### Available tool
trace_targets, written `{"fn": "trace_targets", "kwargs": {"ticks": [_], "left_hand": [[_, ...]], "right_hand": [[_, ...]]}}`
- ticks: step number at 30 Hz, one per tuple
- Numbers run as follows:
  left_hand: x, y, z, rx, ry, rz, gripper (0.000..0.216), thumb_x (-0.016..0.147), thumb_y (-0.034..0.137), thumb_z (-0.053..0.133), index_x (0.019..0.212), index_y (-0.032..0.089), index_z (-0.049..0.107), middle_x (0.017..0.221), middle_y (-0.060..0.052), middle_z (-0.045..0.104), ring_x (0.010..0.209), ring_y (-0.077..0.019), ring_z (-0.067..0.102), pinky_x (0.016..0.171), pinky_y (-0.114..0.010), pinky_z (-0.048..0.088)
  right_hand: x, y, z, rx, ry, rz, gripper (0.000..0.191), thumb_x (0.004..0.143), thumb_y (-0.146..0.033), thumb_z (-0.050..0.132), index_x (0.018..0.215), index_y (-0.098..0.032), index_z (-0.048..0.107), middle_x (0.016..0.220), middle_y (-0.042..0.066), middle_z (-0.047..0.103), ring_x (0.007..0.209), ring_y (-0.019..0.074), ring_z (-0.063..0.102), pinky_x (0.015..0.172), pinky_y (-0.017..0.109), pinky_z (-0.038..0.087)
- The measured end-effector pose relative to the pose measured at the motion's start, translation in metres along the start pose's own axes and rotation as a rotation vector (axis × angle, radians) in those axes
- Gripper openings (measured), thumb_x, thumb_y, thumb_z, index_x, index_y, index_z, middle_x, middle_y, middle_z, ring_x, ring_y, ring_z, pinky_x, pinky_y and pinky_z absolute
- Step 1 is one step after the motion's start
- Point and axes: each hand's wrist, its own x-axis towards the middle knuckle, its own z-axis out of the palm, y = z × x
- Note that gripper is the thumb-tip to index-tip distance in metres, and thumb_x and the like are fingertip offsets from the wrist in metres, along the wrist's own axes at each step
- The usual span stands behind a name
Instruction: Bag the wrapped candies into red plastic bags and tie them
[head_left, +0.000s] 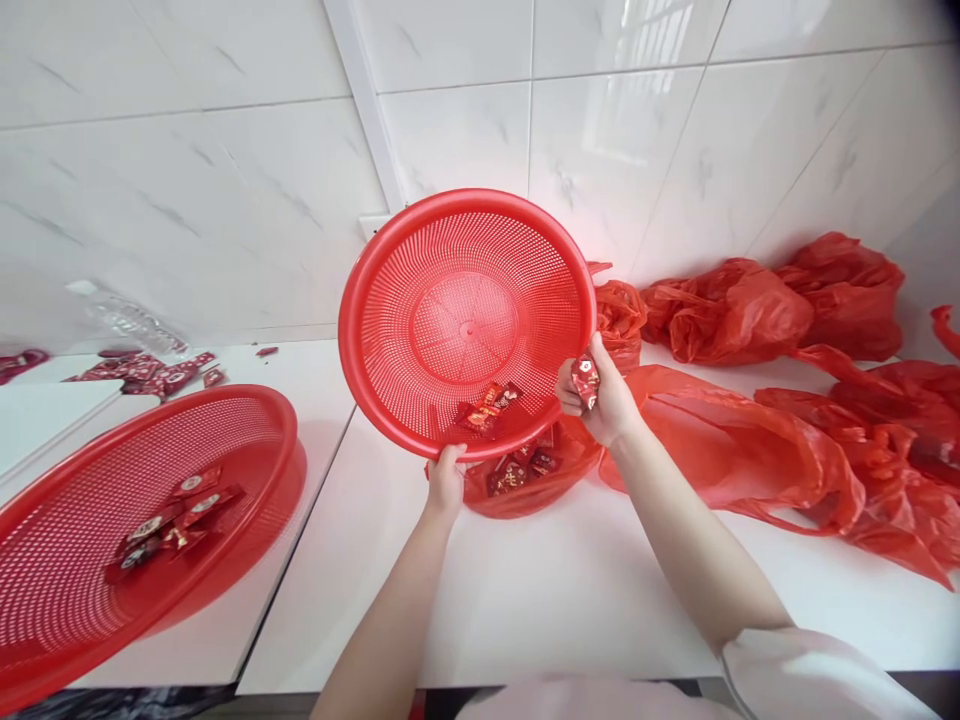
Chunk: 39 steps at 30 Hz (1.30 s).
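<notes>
A round red plastic colander basket (465, 325) is held up and tilted toward me above the table. My left hand (448, 480) is closed on its lower rim, thumb on the inner side. Several red wrapped candies (489, 410) lie inside near that rim. My right hand (604, 395) is closed around a dark red wrapped candy (585, 382) at the basket's right rim; whether it also grips the rim I cannot tell. Beneath the basket, partly hidden, an open red plastic bag (514, 502) holds more wrapped candies (517, 472).
A second red basket (281, 420) with several candies stands at left. Behind it lie a clear plastic bottle (139, 318) and a pile of red packets (150, 372). Red plastic bags (731, 305) line the wall, and an open one (720, 450) lies at right. A seam divides the white tabletop (540, 590).
</notes>
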Motion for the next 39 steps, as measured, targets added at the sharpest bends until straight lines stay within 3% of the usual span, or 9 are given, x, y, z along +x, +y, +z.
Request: {"fn": "trace_targets", "kwargs": {"ticks": [3,6,13,21,29,32,36,39], "left_hand": [[0.0,0.001,0.0,0.014,-0.012,-0.003,0.036,0.052,0.021,0.067,0.087,0.014,0.067,0.088,-0.006,0.071,0.092,-0.0289,0.066,0.08,-0.044,0.054],[0.0,0.003,0.0,0.003,-0.02,0.003,0.036,0.053,0.021,0.066,0.089,0.014,0.068,0.09,-0.006,0.072,0.09,-0.0283,0.067,0.079,-0.044,0.054],[0.0,0.005,0.0,-0.014,-0.031,0.017,0.04,0.054,0.018,0.066,0.095,0.015,0.067,0.093,-0.005,0.071,0.092,-0.0273,0.067,0.079,-0.042,0.055],[0.003,0.003,-0.004,-0.004,-0.055,0.041,0.041,0.057,0.019,0.066,0.098,0.016,0.066,0.092,-0.005,0.071,0.092,-0.0279,0.067,0.079,-0.043,0.055],[0.008,0.013,-0.006,0.022,-0.011,0.084,0.035,0.056,0.02,0.064,0.091,0.015,0.065,0.084,-0.004,0.07,0.086,-0.0266,0.068,0.077,-0.042,0.055],[0.009,0.017,-0.005,0.015,0.002,0.113,0.037,0.056,0.02,0.064,0.093,0.017,0.066,0.088,-0.003,0.07,0.089,-0.0259,0.068,0.077,-0.04,0.056],[0.01,0.021,-0.005,0.009,0.041,0.144,0.038,0.055,0.019,0.063,0.093,0.02,0.066,0.089,-0.002,0.07,0.086,-0.0234,0.067,0.074,-0.037,0.057],[0.011,0.021,-0.005,-0.001,0.069,0.166,0.035,0.054,0.018,0.064,0.089,0.02,0.067,0.088,-0.002,0.07,0.083,-0.0218,0.067,0.072,-0.035,0.057]], "right_hand": [[0.002,0.003,-0.003,0.023,0.02,0.056,0.064,0.074,-0.081,0.044,0.055,-0.02,0.049,0.051,0.0,0.047,0.044,0.0104,0.043,0.04,0.023,0.03],[0.002,0.004,-0.004,0.001,0.009,0.082,0.065,0.075,-0.081,0.041,0.057,-0.019,0.055,0.042,-0.001,0.043,0.038,0.0104,0.039,0.039,0.024,0.029],[-0.001,0.001,-0.002,-0.015,-0.025,0.03,0.069,0.076,-0.079,0.042,0.04,-0.021,0.04,0.033,-0.003,0.028,0.033,0.0076,0.025,0.037,0.025,0.017],[-0.005,0.006,0.001,-0.215,0.068,-0.15,0.072,0.085,-0.076,0.029,0.036,-0.023,0.035,0.031,-0.001,0.028,0.034,0.0103,0.028,0.04,0.028,0.021],[-0.015,0.007,0.001,-0.531,0.157,-0.221,0.068,0.084,-0.074,0.036,0.041,-0.022,0.037,0.038,-0.001,0.038,0.041,0.0118,0.036,0.046,0.028,0.027],[-0.01,0.016,0.0,-0.662,0.069,-0.174,0.067,0.087,-0.073,0.028,0.046,-0.021,0.04,0.044,-0.001,0.045,0.047,0.014,0.044,0.052,0.028,0.033],[0.0,0.029,-0.002,-1.096,-0.026,-0.075,0.066,0.089,-0.071,0.026,0.046,-0.022,0.041,0.049,0.003,0.05,0.056,0.0193,0.052,0.061,0.03,0.036],[0.002,0.031,-0.005,-1.359,0.023,-0.116,0.059,0.093,-0.063,0.029,0.053,-0.023,0.047,0.059,0.007,0.057,0.061,0.0212,0.055,0.062,0.031,0.034]]}}
